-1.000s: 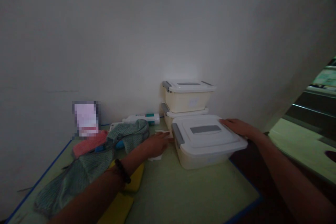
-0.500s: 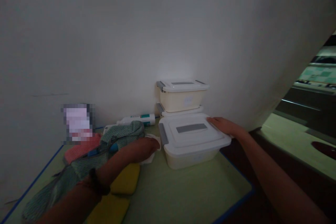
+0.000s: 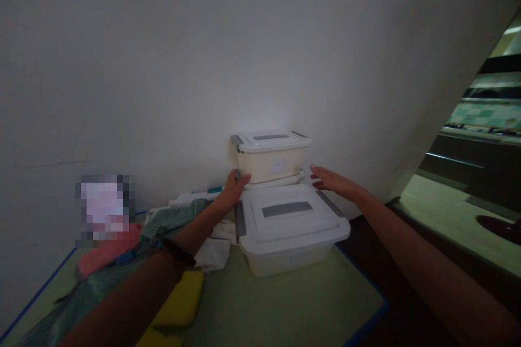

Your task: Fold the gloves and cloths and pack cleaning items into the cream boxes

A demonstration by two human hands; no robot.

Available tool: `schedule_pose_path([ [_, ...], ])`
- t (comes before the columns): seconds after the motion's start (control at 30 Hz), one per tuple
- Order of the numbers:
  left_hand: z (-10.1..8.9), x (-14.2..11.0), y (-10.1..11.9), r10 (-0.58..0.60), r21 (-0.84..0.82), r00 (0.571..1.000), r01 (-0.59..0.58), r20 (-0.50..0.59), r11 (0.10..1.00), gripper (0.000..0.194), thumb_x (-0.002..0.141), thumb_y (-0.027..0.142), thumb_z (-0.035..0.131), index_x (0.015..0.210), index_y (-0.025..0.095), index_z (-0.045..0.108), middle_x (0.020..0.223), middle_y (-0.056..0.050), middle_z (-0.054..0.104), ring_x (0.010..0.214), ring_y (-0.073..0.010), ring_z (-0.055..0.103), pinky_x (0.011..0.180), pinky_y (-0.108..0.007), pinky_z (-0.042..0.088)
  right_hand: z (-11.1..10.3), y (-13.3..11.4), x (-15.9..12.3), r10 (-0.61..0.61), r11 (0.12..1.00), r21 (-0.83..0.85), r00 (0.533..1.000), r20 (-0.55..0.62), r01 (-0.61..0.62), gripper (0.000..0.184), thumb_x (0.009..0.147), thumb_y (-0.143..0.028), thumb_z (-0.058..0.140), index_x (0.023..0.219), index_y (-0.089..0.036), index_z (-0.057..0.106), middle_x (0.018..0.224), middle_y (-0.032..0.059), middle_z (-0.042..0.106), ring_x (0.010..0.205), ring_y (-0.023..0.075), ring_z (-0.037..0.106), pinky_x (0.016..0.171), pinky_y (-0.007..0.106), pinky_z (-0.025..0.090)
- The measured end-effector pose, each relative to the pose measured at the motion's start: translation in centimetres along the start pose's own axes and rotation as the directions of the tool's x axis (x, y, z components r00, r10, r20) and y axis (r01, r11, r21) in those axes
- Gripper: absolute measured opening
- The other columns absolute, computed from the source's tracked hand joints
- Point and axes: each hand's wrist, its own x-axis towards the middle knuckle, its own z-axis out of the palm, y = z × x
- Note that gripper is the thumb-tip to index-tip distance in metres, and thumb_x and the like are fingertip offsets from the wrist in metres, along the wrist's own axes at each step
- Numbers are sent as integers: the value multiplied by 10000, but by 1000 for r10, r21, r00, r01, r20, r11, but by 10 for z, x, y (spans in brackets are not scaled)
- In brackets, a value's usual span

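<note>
Lower back box [image 3: 284,181] is mostly hidden; right hand [image 3: 331,180] spread, whether left hand [image 3: 235,188] grips anything I cannot tell.

Front box [image 3: 291,230] upright, white-lidded; cream rear box [image 3: 272,158] behind, white-lidded.

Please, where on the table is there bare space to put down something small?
The bare patch of table lies nearest the camera, between the yellow items, front box and blue edge. It is crowded at left with cloths and behind with stacked boxes.
</note>
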Motion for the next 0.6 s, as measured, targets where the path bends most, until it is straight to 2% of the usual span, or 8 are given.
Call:
schedule_pose_path([
  [0.1,3,12,5,-12,26,999,13,-43,1000,1014,647,471,683,1411,121,115,1504,-175,136,1377,-276,143,1101,-389,178,12,7,20,-14,996,83,999,-48,18,744,817,-610,402,1387,-145,289,1379,193,414,1162,275,512,950,403,425],
  [0.17,1,16,5,-35,34,998,37,-55,999,1109,592,458,735,1418,106,84,1512,-187,56,1387,-289,54,1116,-400,107,20,13,32,-24,992,123,998,-59,31,879,746,-611,526,1406,-111,230,1403,232,355,1214,302,455,992,440,374],
  [0.23,-1,19,3,-69,21,997,70,-37,997,1157,596,501,723,1423,78,33,1501,-224,72,1380,-307,95,1107,-420,136,25,17,43,-54,983,173,997,-47,61,916,715,-606,569,1403,-107,230,1409,229,347,1227,300,438,1003,442,362],
  [0.33,-1,20,-2,-116,-20,993,117,9,993,1199,604,584,682,1427,75,-26,1474,-253,168,1345,-331,229,1068,-442,245,29,21,56,-120,958,263,993,-1,116,816,719,-588,576,1357,-141,333,1359,172,446,1169,275,499,964,419,417],
  [0.47,1,19,-8,-132,-87,990,137,58,987,1201,573,616,690,1439,144,5,1445,-215,285,1278,-328,371,1031,-424,328,37,28,68,-172,918,366,985,22,152,702,687,-529,640,1269,-187,444,1252,115,562,1045,270,582,879,416,485],
  [0.6,4,19,-14,-65,-180,996,74,54,981,1147,580,559,722,1435,179,60,1458,-163,280,1306,-294,329,1059,-389,304,46,35,72,-152,882,449,988,-19,145,596,653,-478,684,1158,-210,514,1098,87,651,917,255,633,823,422,510],
])
